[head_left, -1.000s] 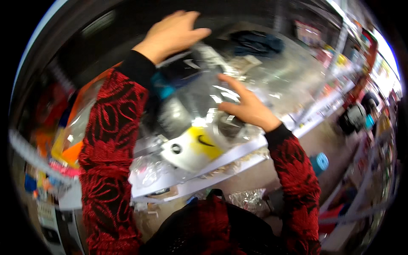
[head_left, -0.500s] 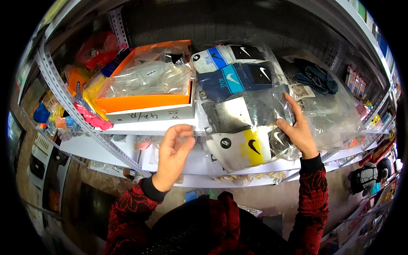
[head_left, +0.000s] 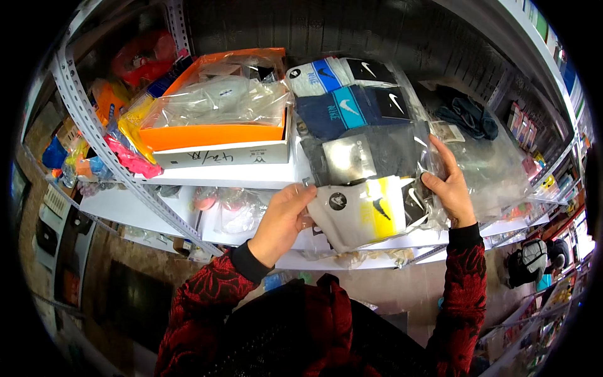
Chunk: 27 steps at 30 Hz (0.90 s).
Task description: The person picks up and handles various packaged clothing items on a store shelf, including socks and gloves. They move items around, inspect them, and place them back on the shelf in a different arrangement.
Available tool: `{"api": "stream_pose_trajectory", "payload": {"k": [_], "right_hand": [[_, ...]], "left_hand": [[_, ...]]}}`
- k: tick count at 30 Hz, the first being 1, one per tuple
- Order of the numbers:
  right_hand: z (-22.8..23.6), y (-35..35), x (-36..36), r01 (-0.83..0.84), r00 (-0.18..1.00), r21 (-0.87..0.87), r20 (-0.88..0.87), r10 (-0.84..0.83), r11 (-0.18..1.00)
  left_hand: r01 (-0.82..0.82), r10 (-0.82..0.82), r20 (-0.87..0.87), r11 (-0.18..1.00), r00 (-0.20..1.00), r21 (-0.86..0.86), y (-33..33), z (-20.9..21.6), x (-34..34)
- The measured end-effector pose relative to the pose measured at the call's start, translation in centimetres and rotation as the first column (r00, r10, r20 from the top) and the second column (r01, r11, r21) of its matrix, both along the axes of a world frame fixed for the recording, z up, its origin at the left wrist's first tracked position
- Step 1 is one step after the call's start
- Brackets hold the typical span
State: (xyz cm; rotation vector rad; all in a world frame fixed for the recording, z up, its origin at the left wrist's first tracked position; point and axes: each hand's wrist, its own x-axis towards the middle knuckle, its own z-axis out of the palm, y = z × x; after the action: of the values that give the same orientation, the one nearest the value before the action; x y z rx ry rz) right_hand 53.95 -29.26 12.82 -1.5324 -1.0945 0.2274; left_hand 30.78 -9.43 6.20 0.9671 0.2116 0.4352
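A clear plastic bag point(head_left: 411, 103) of folded socks lies across the front of the shelf, tilted toward me. Inside it, from far to near, are a grey pair with a blue band point(head_left: 323, 76), a navy pair with a teal band point(head_left: 347, 108), a dark grey pair with a pale label point(head_left: 347, 157) and a white pair with a yellow band point(head_left: 355, 217). My left hand point(head_left: 282, 221) pinches the bag's near left edge beside the white pair. On the right edge, my right hand point(head_left: 452, 191) is closed, thumb on top; its lower fingers are partly hidden.
An orange and white shoe box point(head_left: 220, 157) holding clear plastic bags stands to the left. Farther right lie a dark cloth bundle point(head_left: 465, 114) and more clear plastic. Perforated metal posts point(head_left: 100, 135) frame the shelf. Another person point(head_left: 531, 259) is far right.
My left hand has moved right and closed on the bag's left edge. My right hand stays at the right edge. The view has shifted slightly.
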Motion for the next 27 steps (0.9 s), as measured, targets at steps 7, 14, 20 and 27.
{"api": "stream_pose_trajectory", "payload": {"k": [7, 14, 20, 27], "right_hand": [[1.4, -0.1, -1.4, 0.042, 0.999, -0.024, -0.022, -0.043, 0.999], [0.8, -1.5, -1.0, 0.098, 0.995, 0.029, -0.025, -0.098, 0.995], [2.2, -1.1, -1.7, 0.111, 0.991, 0.147, 0.057, -0.120, 0.983], [3.7, -2.0, -1.4, 0.130, 0.981, 0.194, 0.120, -0.155, 0.972]], "left_hand": [[-0.037, 0.038, 0.006, 0.997, 0.999, -0.066, 0.0, 1.1, 0.3], [-0.150, 0.113, 0.188, 0.969, 0.976, 0.198, -0.7, 3.0, 1.8], [-0.127, 0.036, 0.312, 0.952, 0.949, 0.278, -0.4, 5.7, 1.6], [0.088, -0.060, 0.276, 0.992, 0.959, -0.090, 0.7, 8.5, 2.3]]}}
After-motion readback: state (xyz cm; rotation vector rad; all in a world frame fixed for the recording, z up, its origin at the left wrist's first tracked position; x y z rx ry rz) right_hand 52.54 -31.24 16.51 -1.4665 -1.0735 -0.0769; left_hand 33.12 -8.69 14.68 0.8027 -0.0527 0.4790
